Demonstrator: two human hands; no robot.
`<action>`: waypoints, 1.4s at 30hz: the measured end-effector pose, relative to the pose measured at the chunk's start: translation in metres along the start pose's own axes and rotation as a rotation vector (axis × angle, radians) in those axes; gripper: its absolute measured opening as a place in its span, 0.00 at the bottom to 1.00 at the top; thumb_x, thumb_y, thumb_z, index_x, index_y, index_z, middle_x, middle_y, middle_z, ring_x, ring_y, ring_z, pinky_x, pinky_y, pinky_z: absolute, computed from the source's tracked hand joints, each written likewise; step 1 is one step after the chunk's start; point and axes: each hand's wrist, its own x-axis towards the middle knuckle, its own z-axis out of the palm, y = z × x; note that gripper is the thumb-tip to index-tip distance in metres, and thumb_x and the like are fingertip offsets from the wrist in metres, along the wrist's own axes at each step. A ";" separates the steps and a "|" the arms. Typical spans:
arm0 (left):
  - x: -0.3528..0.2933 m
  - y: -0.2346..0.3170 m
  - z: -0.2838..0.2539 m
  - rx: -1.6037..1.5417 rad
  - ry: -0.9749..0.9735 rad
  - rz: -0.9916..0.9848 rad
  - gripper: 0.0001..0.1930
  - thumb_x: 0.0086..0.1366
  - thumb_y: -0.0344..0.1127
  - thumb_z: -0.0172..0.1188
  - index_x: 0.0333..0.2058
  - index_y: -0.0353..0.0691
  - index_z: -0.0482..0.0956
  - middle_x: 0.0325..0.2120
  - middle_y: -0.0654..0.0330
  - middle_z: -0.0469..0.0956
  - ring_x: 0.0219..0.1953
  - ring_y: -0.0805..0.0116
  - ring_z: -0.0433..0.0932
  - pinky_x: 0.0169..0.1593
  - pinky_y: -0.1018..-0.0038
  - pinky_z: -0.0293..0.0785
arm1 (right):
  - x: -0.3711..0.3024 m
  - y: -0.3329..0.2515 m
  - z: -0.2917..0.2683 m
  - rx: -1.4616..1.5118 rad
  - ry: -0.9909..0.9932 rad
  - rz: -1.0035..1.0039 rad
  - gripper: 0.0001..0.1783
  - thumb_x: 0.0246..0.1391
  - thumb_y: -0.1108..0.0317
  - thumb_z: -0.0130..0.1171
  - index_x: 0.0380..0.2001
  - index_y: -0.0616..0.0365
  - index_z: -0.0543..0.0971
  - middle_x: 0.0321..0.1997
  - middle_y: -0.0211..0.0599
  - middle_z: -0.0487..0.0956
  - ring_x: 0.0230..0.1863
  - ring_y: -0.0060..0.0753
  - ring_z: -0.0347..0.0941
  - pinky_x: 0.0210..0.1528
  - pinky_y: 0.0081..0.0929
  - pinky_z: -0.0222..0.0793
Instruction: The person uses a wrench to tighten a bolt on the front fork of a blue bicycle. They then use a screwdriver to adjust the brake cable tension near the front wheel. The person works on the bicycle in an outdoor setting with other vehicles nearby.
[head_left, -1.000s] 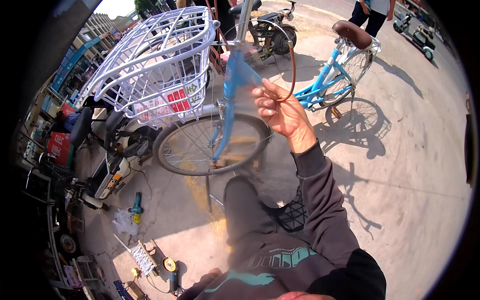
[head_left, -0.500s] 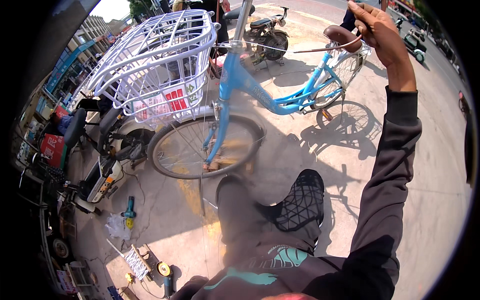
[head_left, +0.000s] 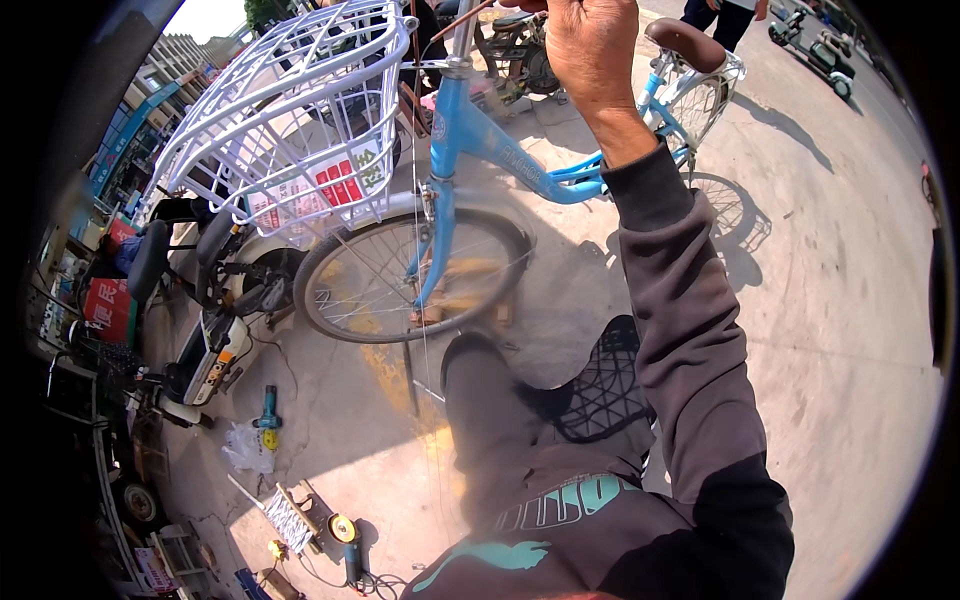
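Note:
My right hand (head_left: 590,45) is raised at the top edge, its fingers closed and partly cut off by the frame. A brown cable (head_left: 465,20), like a brake cable, runs from beside it down toward the bicycle's head tube. A thin pale wire hangs past the front fork. The blue bicycle (head_left: 450,125) stands in front of me, with a white wire basket (head_left: 300,110) and a brown saddle (head_left: 686,45). Its front wheel (head_left: 320,300) is just beyond my knees. My left hand is out of view.
A cordless power tool (head_left: 268,410) lies by a plastic bag (head_left: 245,447) at left. Nearer are a wound bundle of white cord (head_left: 288,520) and an angle grinder (head_left: 347,540). A parked scooter (head_left: 210,355) stands left; another scooter (head_left: 820,55) and a person (head_left: 730,20) are far right.
My right hand has swung left from beside the saddle to above the bicycle frame, bringing the brown cable toward the head tube. The view has shifted slightly.

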 end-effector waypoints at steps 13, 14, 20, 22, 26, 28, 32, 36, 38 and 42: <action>-0.007 -0.006 0.027 -0.017 0.020 -0.044 0.18 0.68 0.41 0.52 0.52 0.42 0.79 0.49 0.46 0.80 0.54 0.48 0.77 0.55 0.55 0.74 | 0.046 0.053 0.078 -0.448 -0.015 -0.224 0.15 0.62 0.61 0.57 0.36 0.65 0.78 0.32 0.60 0.80 0.38 0.64 0.77 0.39 0.50 0.70; -0.013 -0.004 0.028 -0.014 0.023 -0.060 0.18 0.68 0.41 0.52 0.52 0.42 0.79 0.49 0.46 0.79 0.54 0.48 0.77 0.55 0.55 0.74 | 0.040 0.051 0.079 -0.448 -0.016 -0.241 0.15 0.62 0.61 0.57 0.35 0.65 0.78 0.32 0.60 0.79 0.38 0.63 0.77 0.39 0.50 0.70; -0.018 0.136 -0.175 -0.500 1.013 0.550 0.16 0.72 0.38 0.51 0.52 0.34 0.74 0.49 0.44 0.75 0.53 0.44 0.74 0.58 0.58 0.70 | 0.025 0.044 0.057 -0.468 -0.115 -0.199 0.14 0.63 0.61 0.57 0.36 0.65 0.78 0.32 0.57 0.80 0.37 0.58 0.77 0.39 0.47 0.71; -0.047 0.240 -0.276 -0.573 1.144 0.853 0.24 0.73 0.37 0.50 0.63 0.31 0.63 0.64 0.43 0.64 0.67 0.45 0.62 0.68 0.60 0.58 | 0.038 0.020 0.033 -0.521 -0.153 -0.208 0.14 0.63 0.61 0.57 0.36 0.65 0.78 0.32 0.56 0.80 0.37 0.56 0.77 0.39 0.45 0.71; -0.020 0.332 -0.358 -0.901 0.867 1.097 0.26 0.77 0.47 0.45 0.62 0.33 0.63 0.49 0.49 0.76 0.48 0.60 0.78 0.50 0.70 0.72 | 0.037 0.000 0.032 -0.480 -0.214 -0.166 0.14 0.63 0.61 0.57 0.37 0.64 0.78 0.32 0.54 0.80 0.37 0.53 0.77 0.39 0.43 0.72; -0.018 0.321 -0.353 -1.055 0.752 1.058 0.21 0.77 0.46 0.45 0.56 0.34 0.71 0.36 0.58 0.78 0.33 0.72 0.76 0.37 0.77 0.71 | 0.016 0.021 0.045 -0.391 -0.250 -0.103 0.14 0.64 0.61 0.57 0.38 0.64 0.79 0.32 0.53 0.80 0.36 0.51 0.78 0.39 0.42 0.72; -0.059 0.359 -0.303 -0.846 0.883 1.290 0.17 0.77 0.43 0.46 0.49 0.37 0.77 0.24 0.63 0.75 0.24 0.75 0.71 0.31 0.76 0.69 | 0.031 -0.003 0.023 -0.457 -0.284 -0.135 0.14 0.64 0.62 0.56 0.38 0.64 0.79 0.32 0.51 0.80 0.36 0.47 0.78 0.40 0.40 0.72; -0.108 0.325 -0.258 -0.715 0.841 1.024 0.13 0.76 0.38 0.48 0.45 0.38 0.78 0.22 0.54 0.76 0.25 0.66 0.74 0.33 0.68 0.71 | 0.031 -0.006 0.031 -0.410 -0.294 -0.128 0.14 0.64 0.62 0.56 0.39 0.64 0.79 0.32 0.48 0.80 0.35 0.44 0.78 0.40 0.38 0.73; -0.103 0.313 -0.256 -0.755 0.784 1.014 0.12 0.76 0.38 0.48 0.44 0.38 0.78 0.21 0.54 0.75 0.24 0.68 0.73 0.32 0.69 0.71 | 0.029 -0.005 0.036 -0.396 -0.295 -0.134 0.14 0.65 0.62 0.56 0.40 0.63 0.79 0.32 0.47 0.80 0.35 0.42 0.78 0.40 0.36 0.73; -0.077 0.293 -0.256 -0.785 0.885 1.027 0.12 0.77 0.38 0.48 0.43 0.39 0.79 0.16 0.68 0.64 0.20 0.81 0.61 0.26 0.76 0.63 | 0.019 0.003 0.033 -0.352 -0.286 -0.121 0.13 0.65 0.62 0.56 0.40 0.63 0.79 0.32 0.45 0.81 0.35 0.39 0.78 0.40 0.34 0.73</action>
